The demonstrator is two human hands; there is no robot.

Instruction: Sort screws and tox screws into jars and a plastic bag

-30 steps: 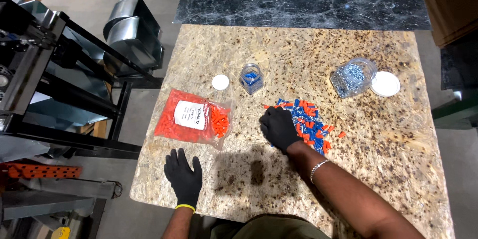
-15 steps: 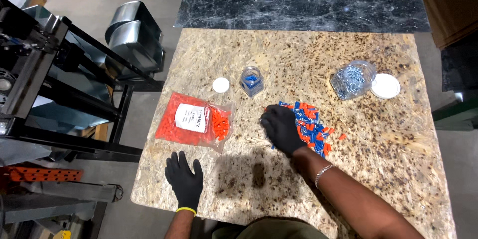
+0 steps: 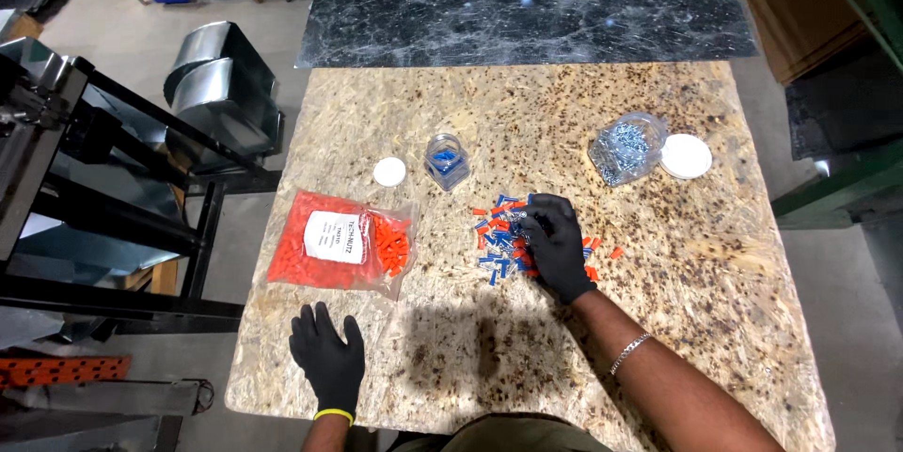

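Chipboard table [image 3: 715, 320] bearing jars [image 3: 446, 160], lids [image 3: 389, 171], bag [image 3: 340, 242], connectors [image 3: 499, 240].

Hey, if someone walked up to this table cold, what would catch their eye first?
Probably the bright orange bag of plugs lying left of centre, and the scatter of blue and orange pieces under the gloved right hand. The left hand rests flat near the table's front edge.

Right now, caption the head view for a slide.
Gloved right hand sorts a blue-and-orange connector pile; left hand rests flat on the table.
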